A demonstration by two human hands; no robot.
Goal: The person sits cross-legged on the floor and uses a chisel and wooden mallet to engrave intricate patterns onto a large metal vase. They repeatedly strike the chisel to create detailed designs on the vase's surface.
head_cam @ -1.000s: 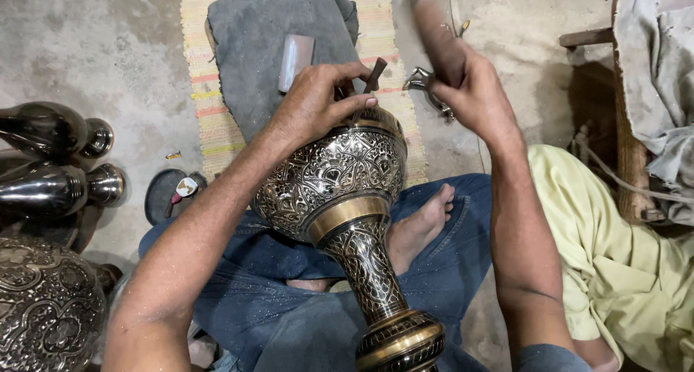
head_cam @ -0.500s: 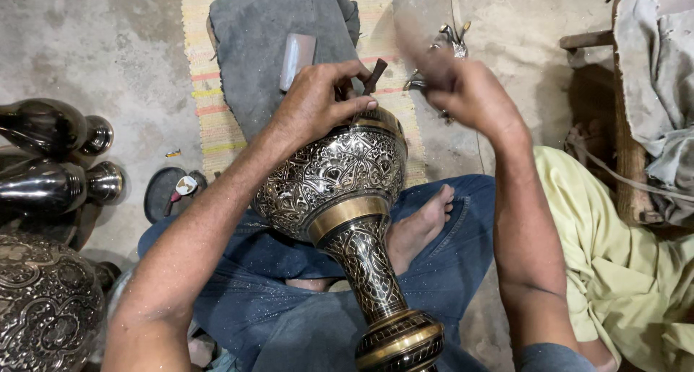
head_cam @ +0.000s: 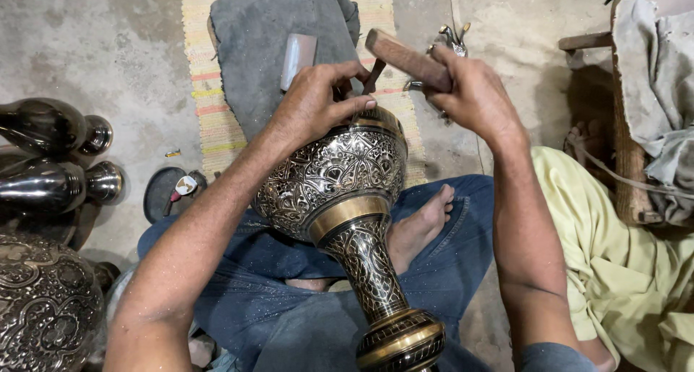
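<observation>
L hand [head_cam: 314, 104] + R hand [head_cam: 470, 90] clenched (forearms bare)

vase [head_cam: 340, 191]: brass and black, dense engraved floral pattern; lies tilted across the lap, foot toward the camera, rim away.
chisel [head_cam: 372, 75]: thin dark rod, upper end showing above the fingers, tip on the vase near its rim.
hammer [head_cam: 408, 60]: wooden, brown, slanted, raised just above the chisel's top.
</observation>
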